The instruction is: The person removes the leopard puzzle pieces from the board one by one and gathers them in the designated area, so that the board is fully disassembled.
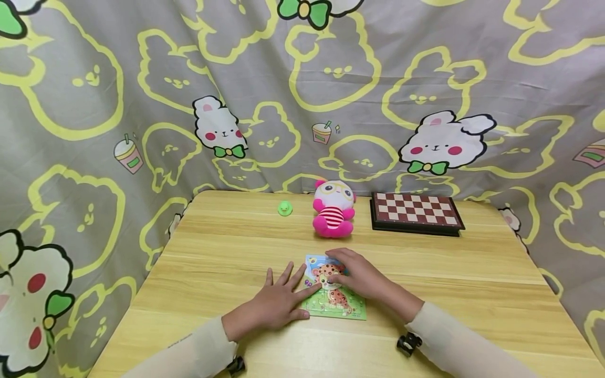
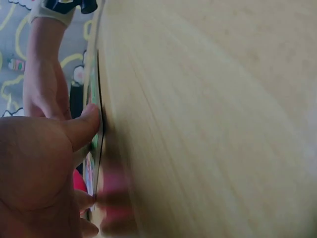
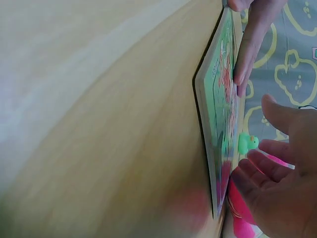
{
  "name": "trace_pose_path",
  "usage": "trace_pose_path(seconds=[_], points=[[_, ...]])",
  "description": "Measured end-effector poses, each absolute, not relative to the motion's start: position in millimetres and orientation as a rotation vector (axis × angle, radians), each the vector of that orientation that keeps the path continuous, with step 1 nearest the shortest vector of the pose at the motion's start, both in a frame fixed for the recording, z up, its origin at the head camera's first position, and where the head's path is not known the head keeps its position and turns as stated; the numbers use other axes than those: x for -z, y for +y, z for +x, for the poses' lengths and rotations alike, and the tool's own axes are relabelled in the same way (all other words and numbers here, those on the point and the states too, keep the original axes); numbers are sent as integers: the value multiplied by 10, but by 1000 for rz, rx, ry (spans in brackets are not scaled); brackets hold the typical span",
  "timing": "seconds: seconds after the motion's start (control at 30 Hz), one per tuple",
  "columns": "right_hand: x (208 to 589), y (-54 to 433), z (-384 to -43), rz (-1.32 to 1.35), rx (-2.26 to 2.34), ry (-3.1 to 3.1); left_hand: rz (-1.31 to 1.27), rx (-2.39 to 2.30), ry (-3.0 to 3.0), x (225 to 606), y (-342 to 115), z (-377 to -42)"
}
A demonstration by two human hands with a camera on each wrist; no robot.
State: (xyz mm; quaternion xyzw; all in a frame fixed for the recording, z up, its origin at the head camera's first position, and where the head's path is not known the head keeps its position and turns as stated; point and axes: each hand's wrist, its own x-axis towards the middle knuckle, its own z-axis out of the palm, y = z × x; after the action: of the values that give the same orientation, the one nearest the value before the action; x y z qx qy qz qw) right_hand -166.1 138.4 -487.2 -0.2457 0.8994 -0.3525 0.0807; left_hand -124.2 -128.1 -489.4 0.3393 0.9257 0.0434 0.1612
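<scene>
A small jigsaw puzzle board [image 1: 337,305] with a spotted leopard on green grass and blue sky lies flat on the table. My left hand [image 1: 274,304] is spread at its left side, the index finger reaching across the picture and the thumb at the lower left edge. In the left wrist view, that thumb [image 2: 85,126] rests along the board's edge. Over the upper right part of the puzzle is my right hand [image 1: 363,273], its fingers loosely bent and hiding that corner. The right wrist view shows the right-hand fingers [image 3: 257,171] relaxed, with nothing between them and the thumb.
Behind the puzzle, a pink and white plush toy [image 1: 333,210] sits upright on the wooden table [image 1: 212,247]. To its left is a small green duck toy [image 1: 284,208]; to its right lies a checkered board-game box [image 1: 416,211]. A patterned curtain [image 1: 264,79] hangs along the back.
</scene>
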Motion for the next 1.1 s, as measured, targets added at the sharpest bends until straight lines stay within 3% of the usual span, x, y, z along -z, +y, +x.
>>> trace_pose_path(seconds=[1.1], points=[[5038, 1002, -2050, -578, 1061, 2677, 974, -74, 2698, 4984, -1227, -1337]])
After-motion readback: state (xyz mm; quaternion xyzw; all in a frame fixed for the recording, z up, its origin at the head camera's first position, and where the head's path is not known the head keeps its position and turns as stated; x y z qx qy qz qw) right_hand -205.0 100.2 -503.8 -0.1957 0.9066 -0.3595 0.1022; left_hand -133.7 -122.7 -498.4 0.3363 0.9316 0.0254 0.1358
